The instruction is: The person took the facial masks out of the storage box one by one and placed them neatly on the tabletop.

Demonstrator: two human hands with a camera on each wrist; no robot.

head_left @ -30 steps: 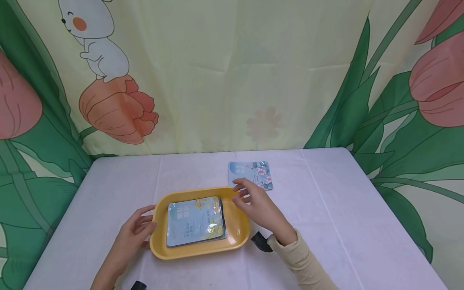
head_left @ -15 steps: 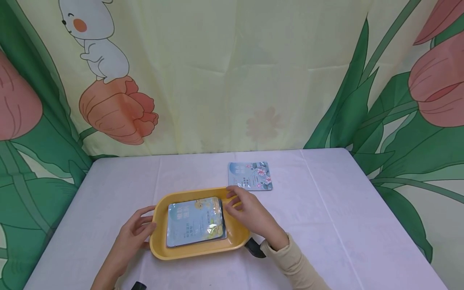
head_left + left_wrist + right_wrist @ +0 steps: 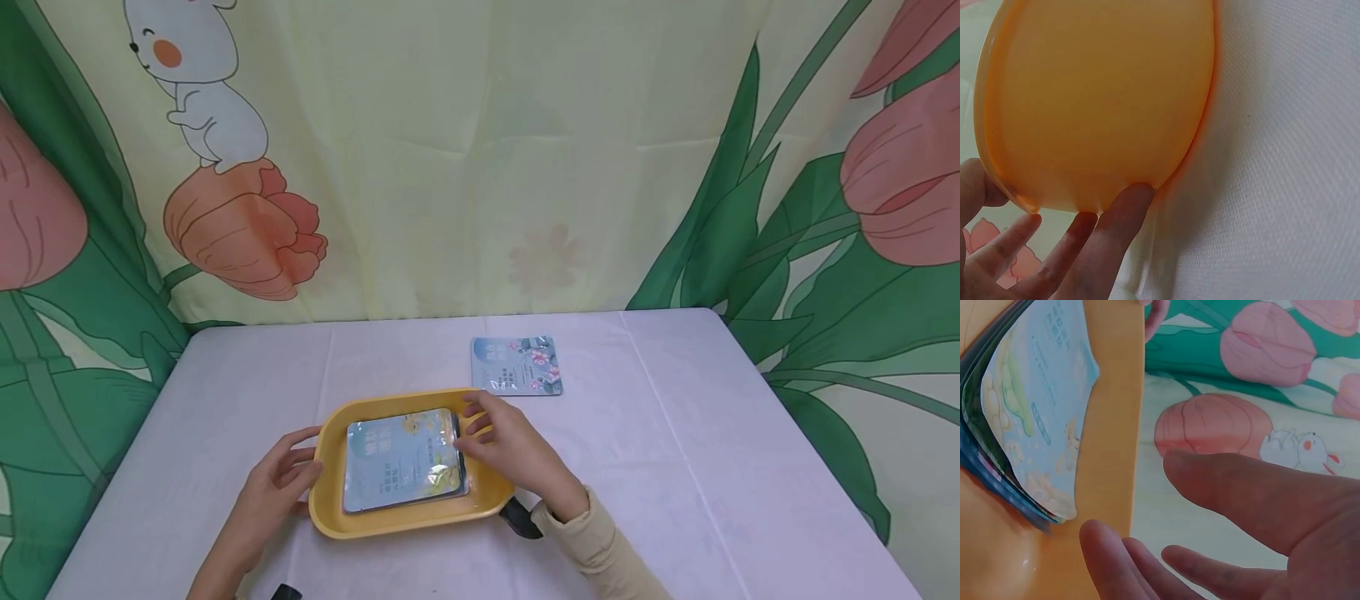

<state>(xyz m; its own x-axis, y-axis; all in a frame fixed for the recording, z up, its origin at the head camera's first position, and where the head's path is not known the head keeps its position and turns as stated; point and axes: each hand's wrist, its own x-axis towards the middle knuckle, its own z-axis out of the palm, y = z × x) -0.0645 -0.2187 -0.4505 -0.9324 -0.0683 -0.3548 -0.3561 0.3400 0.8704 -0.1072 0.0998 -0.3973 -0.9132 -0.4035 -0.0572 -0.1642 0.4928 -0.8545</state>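
Note:
A yellow tray [image 3: 491, 487] lies on the table, bearing a stack of flat, shiny light-blue sachets [image 3: 401, 458]. Several sachet edges show at one side of the stack [image 3: 1041, 412] in the right wrist view. My left hand [image 3: 270, 492] rests its fingertips against the tray's left end; the left wrist view has these fingers [image 3: 1116, 231] touching the outer wall. Above the tray's right part hovers my right hand [image 3: 517, 446], thumb and fingers spread apart, holding nothing. Its thumb tip looks close to the stack's right edge; whether they touch I cannot tell.
Behind the tray, a single light-blue sachet with pink flowers [image 3: 517, 367] lies flat on the white tablecloth [image 3: 637, 467]. A curtain [image 3: 480, 167] printed with tulips and a white rabbit hangs behind the table.
My right hand has moved left and slightly toward me, from the tray's far right rim to above its right part. The back sachet is now less covered. My left hand and the tray stay put.

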